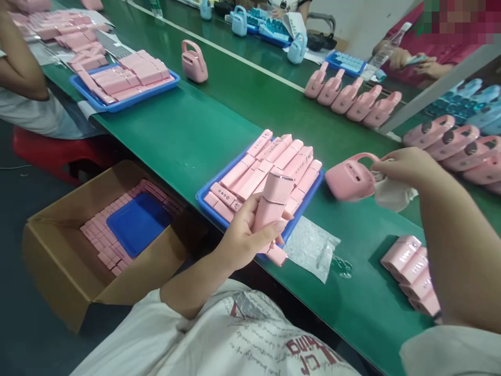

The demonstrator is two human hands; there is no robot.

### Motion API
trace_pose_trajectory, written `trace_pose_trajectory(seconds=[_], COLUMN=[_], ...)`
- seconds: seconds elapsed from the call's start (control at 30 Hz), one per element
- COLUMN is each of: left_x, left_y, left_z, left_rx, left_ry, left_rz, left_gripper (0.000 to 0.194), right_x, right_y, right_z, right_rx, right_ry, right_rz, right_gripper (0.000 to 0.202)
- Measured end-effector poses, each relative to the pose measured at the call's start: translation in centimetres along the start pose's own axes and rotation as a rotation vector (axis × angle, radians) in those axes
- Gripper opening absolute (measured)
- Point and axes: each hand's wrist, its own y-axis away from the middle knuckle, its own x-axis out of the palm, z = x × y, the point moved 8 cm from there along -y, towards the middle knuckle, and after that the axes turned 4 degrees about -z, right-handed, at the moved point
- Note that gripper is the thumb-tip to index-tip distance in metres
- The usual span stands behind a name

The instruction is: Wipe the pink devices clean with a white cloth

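Observation:
My left hand (248,227) is wrapped round a pink plastic casing piece (272,201) with a fine grille and a shiny end, held up over a blue tray (309,201) of similar pink pieces (254,175). At the right, my right hand (407,164) has its fingers closed at the loop handle of a pink handled device (348,180), with ports on its side, low over the green table. A whitish cloth or bag (393,194) hangs just under this hand; whether the fingers also grip it I cannot tell.
A clear plastic bag (311,248) lies in front of the tray. Several pink pieces (409,269) stand by my right forearm. Handled pink devices (346,96) line the far side. An open cardboard box (58,250) is at my left. Another person's arm (21,57) shows at the far left.

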Motion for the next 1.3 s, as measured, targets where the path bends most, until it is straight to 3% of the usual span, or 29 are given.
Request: trace_pose_trajectory(seconds=[0.1,0.27,0.4,0.57,0.67,0.8,0.9,1.0,1.07,1.17,1.3], left_x=[1.7,4.3,6.2,8.5,9.4,10.1,10.7,11.1,11.4,11.8,12.3], left_y=[0.8,2.0,2.8,3.7,4.1,4.3,4.4,4.5,4.6,4.7,4.7], left_z=[0.4,1.0,1.7,2.2,2.7,3.5,4.1,4.5,4.7,5.0,5.5], left_rx=[-0.018,-0.006,-0.068,-0.124,-0.147,-0.177,-0.179,-0.177,-0.178,-0.193,-0.219], left_ry=[-0.054,-0.082,-0.128,-0.092,-0.085,-0.051,-0.043,-0.039,-0.038,-0.045,-0.064], left_rz=[0.053,0.129,0.161,0.212,0.234,0.251,0.28,0.281,0.291,0.279,0.251], left_gripper=[0.033,0.036,0.045,0.045,0.042,0.037,0.035,0.031,0.029,0.027,0.031], right_x=[1.7,2.2,2.4,2.8,1.8,0.3,2.4,6.5,8.9,11.2,11.9], right_y=[2.3,4.6,5.3,5.6,7.1,11.2,13.9,15.2,15.4,15.1,15.0], right_z=[-1.1,-1.6,-1.6,-2.3,-3.6,-5.7,-7.1,-7.8,-8.3,-9.0,-8.9], right_rx=[0.032,-0.016,-0.03,-0.012,-0.028,-0.065,-0.018,0.032,0.074,0.134,0.137], right_ry=[-0.105,-0.247,-0.414,-0.772,-0.809,-0.906,-1.062,-1.328,-1.519,-1.676,-1.735], right_rz=[0.02,-0.017,-0.018,-0.008,-0.122,-0.315,-0.204,0.037,0.133,0.169,0.164], right_gripper=[0.011,0.015,0.012,0.024,0.034,0.034,0.027,0.031,0.036,0.034,0.029])
